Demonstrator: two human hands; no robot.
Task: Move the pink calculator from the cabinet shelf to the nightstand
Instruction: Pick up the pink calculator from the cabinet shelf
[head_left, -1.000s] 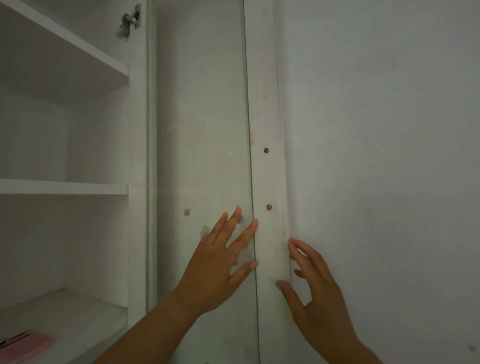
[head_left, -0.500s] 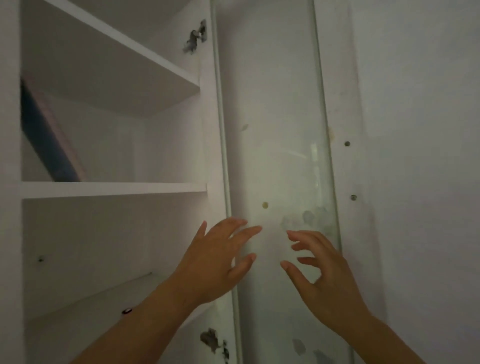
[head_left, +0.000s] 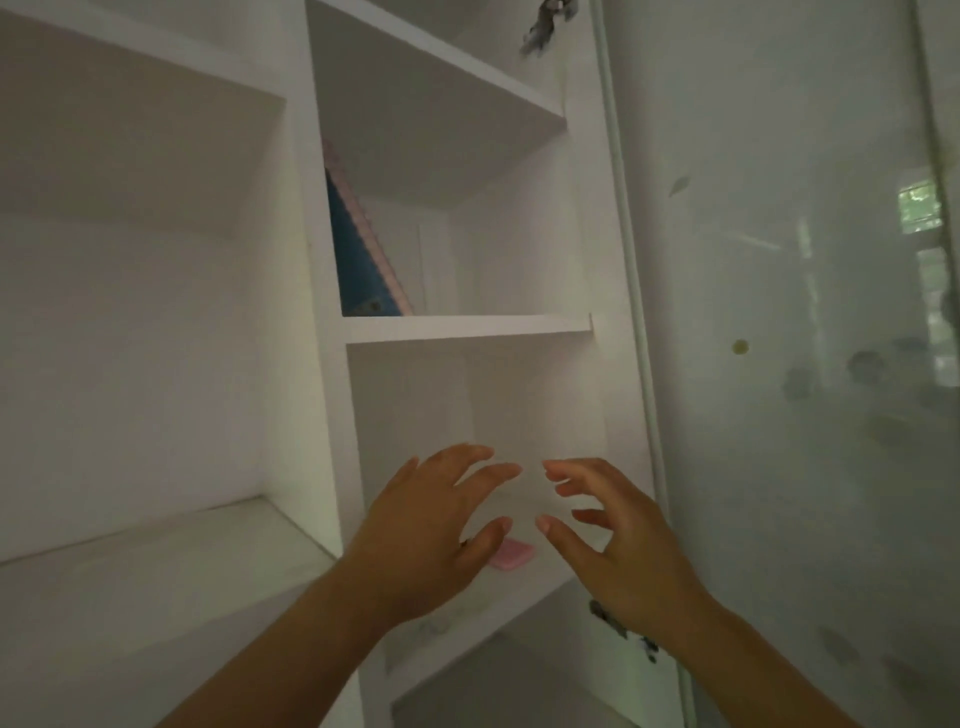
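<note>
1. The left hand (head_left: 431, 525) hovers in front of the narrow cabinet bay with fingers spread and curled, empty, nothing between thumb and fingers.
2. The right hand (head_left: 618, 540) is raised beside it, just as empty, fingers apart and bent toward the left hand; the two thumbs almost meet but do not touch.
3. The pink calculator (head_left: 511, 555) lies flat on the cabinet shelf (head_left: 524, 587), showing just below and between the two thumbs. Only one pink corner is visible; the left thumb and palm cover the rest.
4. From the left hand the calculator lies beyond and slightly right, partly under the thumb; from the right hand it lies to the left and lower. I judge the left hand nearer.
5. Its long axis cannot be told for certain with so little showing; the visible part seems to run back from the shelf's front edge at a slant.
6. It rests toward the front of the shelf, nearer the left upright than the open glass door (head_left: 779, 364) on the right.
7. A blue book (head_left: 363, 260) leans on the shelf above, well clear of the reach.
8. The nightstand is not in view.
</note>
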